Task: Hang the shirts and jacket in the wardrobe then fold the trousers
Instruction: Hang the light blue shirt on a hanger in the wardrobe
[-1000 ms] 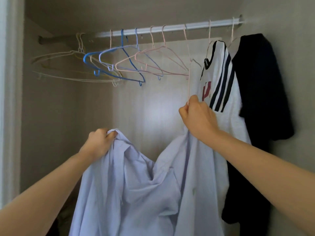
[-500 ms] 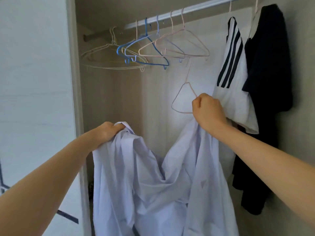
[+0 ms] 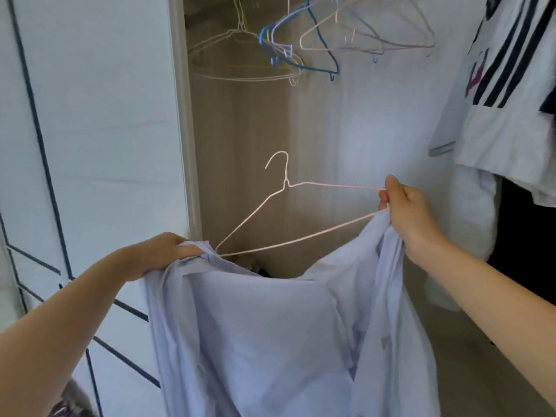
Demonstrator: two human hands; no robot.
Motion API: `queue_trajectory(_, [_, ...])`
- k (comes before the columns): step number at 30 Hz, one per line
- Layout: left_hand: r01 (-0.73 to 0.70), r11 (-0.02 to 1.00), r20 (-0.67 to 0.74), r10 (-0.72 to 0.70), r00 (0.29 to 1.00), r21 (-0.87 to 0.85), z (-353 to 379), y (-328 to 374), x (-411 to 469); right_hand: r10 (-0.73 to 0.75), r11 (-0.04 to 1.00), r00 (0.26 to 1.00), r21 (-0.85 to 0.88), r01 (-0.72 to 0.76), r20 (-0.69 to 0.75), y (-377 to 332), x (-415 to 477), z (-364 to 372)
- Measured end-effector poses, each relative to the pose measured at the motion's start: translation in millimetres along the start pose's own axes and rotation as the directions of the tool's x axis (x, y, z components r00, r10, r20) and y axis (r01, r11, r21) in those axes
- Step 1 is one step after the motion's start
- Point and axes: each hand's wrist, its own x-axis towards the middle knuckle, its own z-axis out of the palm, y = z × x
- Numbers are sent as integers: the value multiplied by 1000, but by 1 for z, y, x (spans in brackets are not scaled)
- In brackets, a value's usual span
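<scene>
A pale lilac shirt (image 3: pixel 270 335) hangs spread between my two hands in front of the open wardrobe. My left hand (image 3: pixel 162 254) grips its left shoulder edge. My right hand (image 3: pixel 406 212) pinches the right end of a thin pink wire hanger (image 3: pixel 285 212) together with the shirt's right edge. The hanger is level, hook up, and its left tip reaches the cloth by my left hand. A white shirt with black stripes (image 3: pixel 499 94) hangs at the upper right, with a dark garment (image 3: pixel 523 251) below and behind it.
Several bare wire hangers (image 3: pixel 304 43), white, blue and pink, hang at the top of the wardrobe. A white wardrobe door (image 3: pixel 90 145) with dark lines stands on the left. The wardrobe's back wall (image 3: pixel 331 130) lies behind the hanger.
My right hand has brought the pink hanger off the rail and down, turning it level above the shirt. The view has dropped and shifted left. Both hands keep their hold on the shirt.
</scene>
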Motion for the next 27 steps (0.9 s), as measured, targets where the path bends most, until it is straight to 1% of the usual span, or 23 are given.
queue_trajectory(3, [9, 999, 3, -9, 1000, 38, -7, -25, 1, 131, 975, 990, 190, -119, -50, 17, 1, 7])
queue_trajectory(6, [44, 999, -8, -44, 999, 30, -14, -45, 1, 266, 899, 960, 383, -213, -91, 29, -1, 11])
queue_trajectory(9, [56, 998, 9, -56, 998, 4, -17, -59, 2, 359, 834, 931, 470, -288, -67, 42, -2, 11])
queue_trajectory(11, [48, 999, -26, -48, 998, 8, -17, -65, 3, 392, 802, 920, 498, -328, -26, 48, -2, 11])
queue_trajectory(15, [27, 1000, -136, -28, 990, -10, -14, -64, 9, 391, 804, 916, 452, -387, 88, 51, -3, 15])
queue_trajectory(20, [53, 995, -262, -74, 962, -87, -11, -57, 10, 331, 844, 930, 392, -367, 160, 54, -2, 28])
queue_trajectory(22, [27, 989, -310, -72, 948, -148, -13, -54, 7, 312, 857, 933, 370, -359, 181, 58, -1, 32])
queue_trajectory(25, [-7, 980, -338, -63, 939, -200, -17, -45, 1, 274, 884, 945, 339, -321, 181, 61, 2, 42])
queue_trajectory(27, [15, 978, -316, -82, 945, -210, -18, -37, -4, 214, 917, 961, 302, -259, 174, 62, 4, 48])
